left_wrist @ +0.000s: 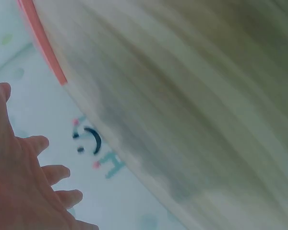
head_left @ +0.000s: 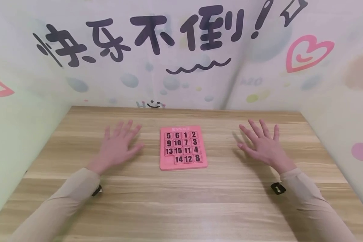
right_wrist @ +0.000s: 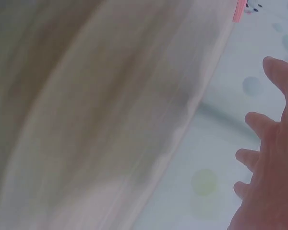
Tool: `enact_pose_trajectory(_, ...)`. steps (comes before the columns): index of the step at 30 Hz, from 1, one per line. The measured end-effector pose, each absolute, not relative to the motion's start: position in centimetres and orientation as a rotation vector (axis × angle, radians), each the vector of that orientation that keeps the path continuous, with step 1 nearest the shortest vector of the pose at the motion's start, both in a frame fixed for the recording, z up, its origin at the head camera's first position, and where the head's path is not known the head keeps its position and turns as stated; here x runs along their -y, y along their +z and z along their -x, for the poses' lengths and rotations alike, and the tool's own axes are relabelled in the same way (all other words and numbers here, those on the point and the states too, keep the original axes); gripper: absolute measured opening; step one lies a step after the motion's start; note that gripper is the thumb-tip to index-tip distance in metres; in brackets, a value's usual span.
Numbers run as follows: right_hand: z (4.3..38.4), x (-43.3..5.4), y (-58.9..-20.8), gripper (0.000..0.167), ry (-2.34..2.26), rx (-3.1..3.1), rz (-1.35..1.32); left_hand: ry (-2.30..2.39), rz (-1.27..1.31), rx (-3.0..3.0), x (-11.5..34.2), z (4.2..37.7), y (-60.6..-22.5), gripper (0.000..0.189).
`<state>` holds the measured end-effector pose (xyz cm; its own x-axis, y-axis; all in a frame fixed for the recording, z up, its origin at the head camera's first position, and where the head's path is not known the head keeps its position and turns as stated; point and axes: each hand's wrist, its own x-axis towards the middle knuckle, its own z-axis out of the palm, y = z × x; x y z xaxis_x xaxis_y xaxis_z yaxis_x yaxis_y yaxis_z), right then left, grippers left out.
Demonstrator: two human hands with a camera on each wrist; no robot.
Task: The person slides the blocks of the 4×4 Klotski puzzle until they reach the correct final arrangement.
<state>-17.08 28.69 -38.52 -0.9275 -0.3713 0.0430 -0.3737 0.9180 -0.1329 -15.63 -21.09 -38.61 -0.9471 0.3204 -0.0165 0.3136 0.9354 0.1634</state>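
Look first at the pink number puzzle, flat on the wooden surface, between the left hand and the right hand, apart from both. Notice in both wrist views only a pink edge of it. To its left, near but not touching, the left hand, with fingers straight and spread, holding nothing. To its right, at a wider gap, the right hand, also with straight, spread fingers and nothing held. So, for the left fingers, puzzle to the right; for the right fingers, puzzle to the left; nearer of the two, the left hand. Hard to name a long axis: outline almost square from this angle, with the printed heading along the far side. Among the number tiles, one empty slot at the puzzle's near left corner. Beyond the puzzle, a patterned wall. Impossible to tell any contact of the hands with the surface.
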Motion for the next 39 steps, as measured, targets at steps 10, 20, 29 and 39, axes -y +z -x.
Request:
enact_pose_trajectory(10, 16.9, -27.2, -38.6, 0.066, 0.136, 2.994, -0.729, 0.252, -0.668, -2.953, 17.0, 14.7, -39.1, 0.074)
enact_pose_trajectory(20, 16.5, -25.2, -38.5, 0.068, 0.087, 2.93, -0.855, 0.235, -0.695, -2.854, 14.8, 15.0, -39.4, 0.084)
enact_pose_trajectory(29, 16.1, -23.2, -38.8, 0.068, 0.13, 2.916, -0.992, 0.295, -0.713, -2.777, 14.6, 15.4, -39.7, 0.09)
enact_pose_trajectory(39, 16.2, -20.4, -39.1, 0.067, 0.219, 2.916, -1.201, 0.353, -0.728, -2.749, 15.0, 15.4, -40.0, 0.092)
